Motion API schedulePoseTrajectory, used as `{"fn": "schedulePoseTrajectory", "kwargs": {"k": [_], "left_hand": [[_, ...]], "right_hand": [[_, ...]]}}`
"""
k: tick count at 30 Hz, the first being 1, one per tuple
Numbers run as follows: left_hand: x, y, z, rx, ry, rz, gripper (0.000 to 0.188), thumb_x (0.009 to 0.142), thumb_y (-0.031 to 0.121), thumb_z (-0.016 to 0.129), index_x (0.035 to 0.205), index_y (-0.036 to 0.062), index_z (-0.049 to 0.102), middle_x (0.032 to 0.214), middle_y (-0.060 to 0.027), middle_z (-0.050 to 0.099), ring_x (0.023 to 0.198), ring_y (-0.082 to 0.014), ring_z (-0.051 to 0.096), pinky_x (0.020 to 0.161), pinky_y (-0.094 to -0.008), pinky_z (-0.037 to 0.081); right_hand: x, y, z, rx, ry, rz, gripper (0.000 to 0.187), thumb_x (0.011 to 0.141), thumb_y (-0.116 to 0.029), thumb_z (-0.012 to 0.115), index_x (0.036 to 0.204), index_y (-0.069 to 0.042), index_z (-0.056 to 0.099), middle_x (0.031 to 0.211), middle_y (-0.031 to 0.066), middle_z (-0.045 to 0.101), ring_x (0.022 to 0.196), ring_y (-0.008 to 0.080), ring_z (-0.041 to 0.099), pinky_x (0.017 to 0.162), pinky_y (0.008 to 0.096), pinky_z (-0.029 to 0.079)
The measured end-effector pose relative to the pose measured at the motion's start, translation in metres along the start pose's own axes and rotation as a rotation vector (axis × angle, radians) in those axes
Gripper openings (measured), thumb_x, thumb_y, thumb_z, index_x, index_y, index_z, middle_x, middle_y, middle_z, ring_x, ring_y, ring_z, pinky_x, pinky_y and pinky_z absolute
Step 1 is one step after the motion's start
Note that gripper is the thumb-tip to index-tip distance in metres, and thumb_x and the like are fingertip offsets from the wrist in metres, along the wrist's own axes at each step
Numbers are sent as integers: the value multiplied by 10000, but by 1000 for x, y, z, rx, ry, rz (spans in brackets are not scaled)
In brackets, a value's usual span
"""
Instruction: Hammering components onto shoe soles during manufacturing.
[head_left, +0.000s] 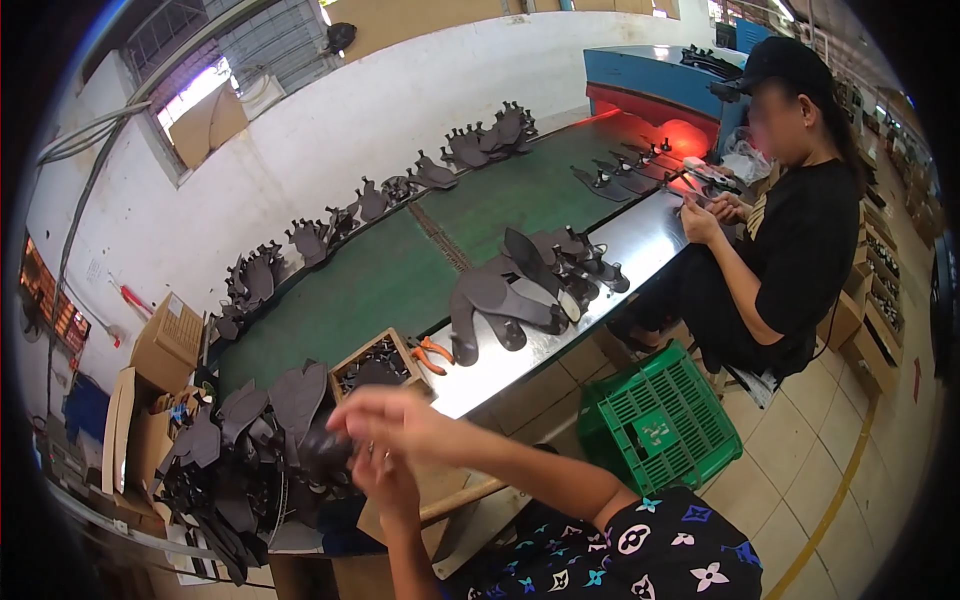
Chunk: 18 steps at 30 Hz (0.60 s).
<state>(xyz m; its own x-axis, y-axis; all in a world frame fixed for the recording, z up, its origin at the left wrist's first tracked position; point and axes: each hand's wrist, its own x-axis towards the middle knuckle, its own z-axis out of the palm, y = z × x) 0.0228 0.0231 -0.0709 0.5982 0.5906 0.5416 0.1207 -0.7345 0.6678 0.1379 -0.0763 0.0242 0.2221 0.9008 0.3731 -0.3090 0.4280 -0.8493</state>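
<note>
My left hand (388, 490) is low in the middle, its fingers bent and closed. Just above and touching it, or nearly so, my right hand (395, 418) has its fingers drawn together in a pinch, slightly blurred. What either one holds is too small or hidden to make out. Left of the fingers is a shiny dark rounded piece (322, 452); whether it is gripped I cannot tell. A heap of dark grey shoe soles with heels (235, 440) lies beside it. Beyond my hands sit a box of small dark parts (380, 365) and orange-handled pliers (430, 354).
A green conveyor belt (350, 285) runs along the wall, with more heeled soles (490, 140) on its far edge. Several soles (500, 295) lie on the metal ledge (460, 390). A green crate (660, 415) stands on the floor near a seated co-worker (790, 230). Cardboard boxes (170, 340) stand left.
</note>
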Motion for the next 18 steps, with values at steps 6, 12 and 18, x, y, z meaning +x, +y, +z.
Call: {"fn": "schedulePoseTrajectory", "kwargs": {"k": [6, 12, 18], "left_hand": [[-41, 25, -90, -183, 600, -133, 382, 1016, 149, 567, 1316, -71, 480, 1245, -144, 609, 1034, -210, 615, 929, -291, 481], [-84, 46, -103, -584, 305, -467, 404, 1003, 49, 556, 1383, -76, 499, 1274, -115, 618, 1081, -150, 604, 948, -268, 477], [-104, 9, -29, 477, -68, -523, 696, 886, 85, 658, 1495, -25, 340, 1348, -183, 449, 1197, -356, 429, 1041, -447, 325]], "right_hand": [[-71, 91, 3, -749, 46, -299, 679, 971, -394, 607, 1478, -28, 341, 1434, 183, 475, 1143, 261, 623, 792, 355, 568], [-153, 114, -45, -1418, -141, 511, 678, 784, -201, 729, 1391, -123, 438, 895, 166, 685, 765, 373, 693, 622, 485, 556], [-242, 79, -81, -1084, 464, 364, 249, 836, -157, 684, 1064, -57, 678, 724, 188, 659, 638, 360, 662, 572, 424, 518]]}}
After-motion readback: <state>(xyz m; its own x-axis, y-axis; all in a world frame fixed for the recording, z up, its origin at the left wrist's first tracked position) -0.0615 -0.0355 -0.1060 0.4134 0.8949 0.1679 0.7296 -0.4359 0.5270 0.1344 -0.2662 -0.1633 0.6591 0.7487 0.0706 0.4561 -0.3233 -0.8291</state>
